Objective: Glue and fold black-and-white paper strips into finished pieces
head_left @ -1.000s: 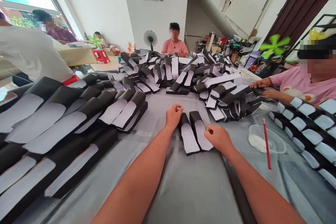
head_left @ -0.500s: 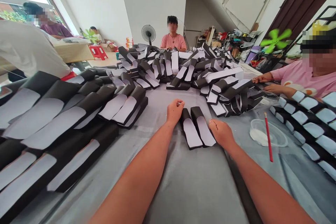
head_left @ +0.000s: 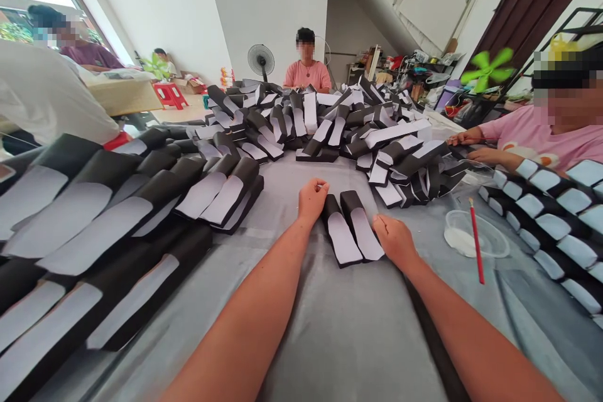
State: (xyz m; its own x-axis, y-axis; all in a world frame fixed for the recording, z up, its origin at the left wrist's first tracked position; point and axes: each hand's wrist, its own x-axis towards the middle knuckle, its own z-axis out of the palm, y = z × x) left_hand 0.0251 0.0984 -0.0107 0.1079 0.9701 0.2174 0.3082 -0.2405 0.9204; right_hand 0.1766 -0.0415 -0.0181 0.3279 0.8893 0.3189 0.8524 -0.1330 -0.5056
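Two black strips with white-faced ends lie side by side on the grey cloth, the left strip and the right strip. My left hand is curled into a loose fist just beyond the left strip's dark upper end, holding nothing. My right hand is curled too, with its fingers against or very near the right strip's side. It holds nothing that I can see.
Black-and-white strips are stacked at the left, heaped ahead and rowed at the right. A plastic bowl holds white paste, with a red-handled brush in it. Co-workers sit or stand around the table.
The whole view has shifted slightly up and left as my head moved. My right hand has eased a little to the right, and the two strips have not moved on the cloth.
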